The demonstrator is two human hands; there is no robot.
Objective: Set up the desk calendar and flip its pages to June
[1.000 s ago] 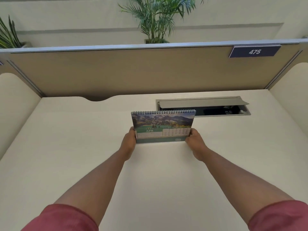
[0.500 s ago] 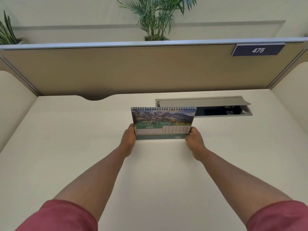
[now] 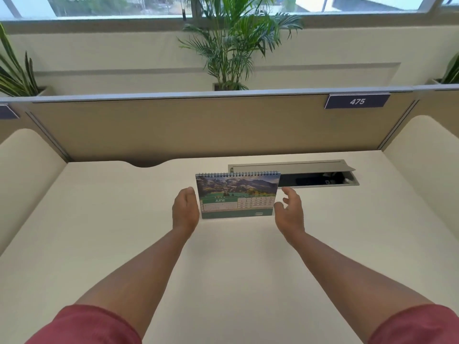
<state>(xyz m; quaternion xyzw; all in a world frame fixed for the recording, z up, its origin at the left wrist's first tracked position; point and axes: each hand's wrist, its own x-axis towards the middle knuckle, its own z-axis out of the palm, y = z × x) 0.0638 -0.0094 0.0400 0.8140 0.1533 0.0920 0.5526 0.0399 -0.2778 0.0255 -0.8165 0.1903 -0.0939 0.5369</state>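
A spiral-bound desk calendar (image 3: 238,194) stands upright on the cream desk (image 3: 223,269), its front page showing a mountain photo above a green band that reads JUNE. My left hand (image 3: 185,211) hovers just off the calendar's left edge, palm turned inward, holding nothing. Off the right edge, my right hand (image 3: 290,211) is open with the fingers spread, a small gap between it and the calendar. Neither hand grips it.
Behind the calendar to the right is a grey cable hatch (image 3: 298,170) with its lid raised. A tan partition (image 3: 198,127) with a sign (image 3: 357,101) reading 475 closes the back. Cream side panels (image 3: 24,180) flank the desk. Potted palms (image 3: 231,45) stand beyond.
Both hands gripped the calendar's lower corners earlier; now they have let go and drawn slightly outward. The calendar stays standing. The camera has tilted up, showing the window.
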